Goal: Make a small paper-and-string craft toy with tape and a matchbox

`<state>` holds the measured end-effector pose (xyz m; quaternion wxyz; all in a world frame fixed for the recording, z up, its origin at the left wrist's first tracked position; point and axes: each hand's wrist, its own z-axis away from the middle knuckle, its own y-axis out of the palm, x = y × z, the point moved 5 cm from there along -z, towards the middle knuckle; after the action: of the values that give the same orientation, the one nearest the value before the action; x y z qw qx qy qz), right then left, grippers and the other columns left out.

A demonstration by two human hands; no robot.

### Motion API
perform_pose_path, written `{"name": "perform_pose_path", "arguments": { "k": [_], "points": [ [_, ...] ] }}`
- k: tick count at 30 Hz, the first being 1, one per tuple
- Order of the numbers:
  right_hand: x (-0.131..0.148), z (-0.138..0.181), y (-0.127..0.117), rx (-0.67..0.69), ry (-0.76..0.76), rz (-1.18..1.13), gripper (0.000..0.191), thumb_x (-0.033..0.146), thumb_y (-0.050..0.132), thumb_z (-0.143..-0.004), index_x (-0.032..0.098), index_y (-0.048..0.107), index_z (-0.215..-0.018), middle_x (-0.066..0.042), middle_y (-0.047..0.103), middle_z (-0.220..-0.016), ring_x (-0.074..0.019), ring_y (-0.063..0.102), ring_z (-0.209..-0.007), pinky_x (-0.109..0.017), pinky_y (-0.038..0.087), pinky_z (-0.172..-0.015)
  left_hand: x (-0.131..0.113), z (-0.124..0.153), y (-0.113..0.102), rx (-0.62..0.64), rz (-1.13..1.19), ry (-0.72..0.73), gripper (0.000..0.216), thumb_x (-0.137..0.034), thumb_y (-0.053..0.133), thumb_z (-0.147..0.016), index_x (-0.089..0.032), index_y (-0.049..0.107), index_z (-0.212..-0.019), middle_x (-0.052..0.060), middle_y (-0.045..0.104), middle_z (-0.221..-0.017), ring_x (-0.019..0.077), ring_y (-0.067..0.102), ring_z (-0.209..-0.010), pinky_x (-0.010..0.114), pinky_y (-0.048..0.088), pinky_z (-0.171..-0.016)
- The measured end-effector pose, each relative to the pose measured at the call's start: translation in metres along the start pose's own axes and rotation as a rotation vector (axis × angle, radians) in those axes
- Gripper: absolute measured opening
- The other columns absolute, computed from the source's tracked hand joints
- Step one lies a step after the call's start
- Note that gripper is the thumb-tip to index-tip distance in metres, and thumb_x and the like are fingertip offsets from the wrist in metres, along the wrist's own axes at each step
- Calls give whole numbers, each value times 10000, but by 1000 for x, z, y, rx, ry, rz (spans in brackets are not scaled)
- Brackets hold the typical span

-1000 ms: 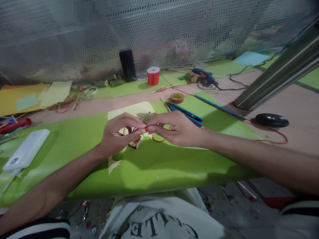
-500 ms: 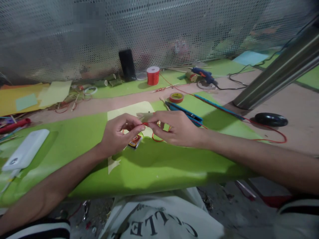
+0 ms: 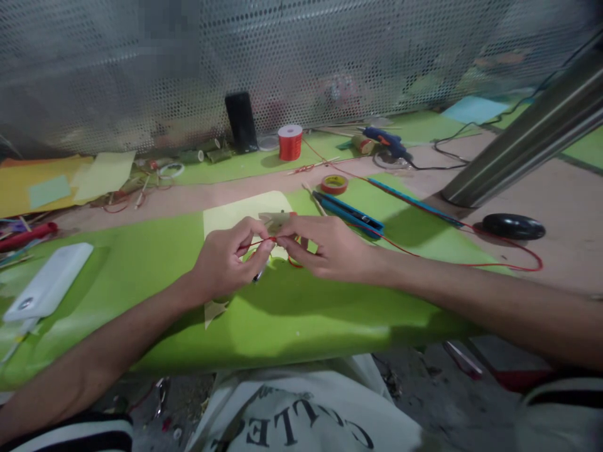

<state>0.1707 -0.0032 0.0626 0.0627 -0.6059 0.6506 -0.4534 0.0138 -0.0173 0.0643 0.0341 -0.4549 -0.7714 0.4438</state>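
Note:
Between the fingertips of both hands a thin red cord (image 3: 255,243) is pinched, with a small red bunch where the fingers meet. My left hand (image 3: 229,256) closes thumb and forefinger on it from the left. From the right, my right hand (image 3: 325,248) grips the same cord with thumb and fingers. The cord runs on across the table to the right in a long loop. Beneath the hands lies a pale yellow sheet (image 3: 221,215) on the green table cover (image 3: 301,320). A small dark-edged item below my left fingers is mostly hidden.
Beyond my right hand lie a blue utility knife (image 3: 353,213) and a roll of red tape (image 3: 334,183). Farther back are a spool of red cord (image 3: 289,143), a black phone (image 3: 240,122) and a glue gun (image 3: 385,141). A white power bank (image 3: 49,282) lies left, a metal post (image 3: 513,138) right.
My left fingers have shifted slightly, and a stretch of red cord now shows between thumb and forefinger. My left hand now covers more of the small item below. The right hand has barely moved.

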Motion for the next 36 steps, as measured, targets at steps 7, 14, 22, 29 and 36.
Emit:
{"name": "perform_pose_path", "arguments": {
  "k": [7, 14, 22, 29, 36],
  "points": [
    [0, 0, -1, -22, -9, 6, 144, 143, 458, -929, 203, 535, -822, -6, 606, -696, -120, 532, -616, -254, 404, -607, -1, 0, -3, -79, -99, 55, 85, -279, 665, -899, -205, 706, -888, -95, 520, -487, 42, 369, -395, 178, 255, -418],
    [-3, 3, 4, 15, 12, 53, 132, 143, 460, -885, 211, 513, -785, -25, 627, -733, -132, 546, -648, -262, 397, -613, -8, 0, -1, -47, -187, 145, 104, -183, 608, -865, -194, 682, -791, -57, 671, -580, 55, 466, -421, 195, 312, -451],
    [-7, 3, 3, 49, 133, -40, 61, 186, 483, -856, 184, 499, -915, -35, 655, -828, -133, 583, -684, -258, 430, -627, -7, -1, -3, -70, -186, 146, 131, -227, 608, -913, -193, 677, -807, -60, 661, -580, 57, 484, -436, 203, 307, -458],
    [-8, 2, 5, 63, 288, -97, 222, 398, 538, -946, 180, 531, -903, -37, 644, -795, -134, 565, -687, -254, 393, -592, -8, 1, 0, -99, -265, 246, 140, -276, 604, -950, -192, 693, -881, -16, 713, -668, 99, 565, -507, 242, 362, -504],
    [-19, 3, 14, 30, 436, -404, 386, 536, 610, -898, 177, 538, -773, 15, 566, -666, -101, 482, -605, -247, 377, -560, -8, 5, 3, -84, -310, 256, 135, -254, 637, -931, -201, 710, -831, 2, 675, -657, 135, 573, -586, 268, 377, -555]
  ]
}}
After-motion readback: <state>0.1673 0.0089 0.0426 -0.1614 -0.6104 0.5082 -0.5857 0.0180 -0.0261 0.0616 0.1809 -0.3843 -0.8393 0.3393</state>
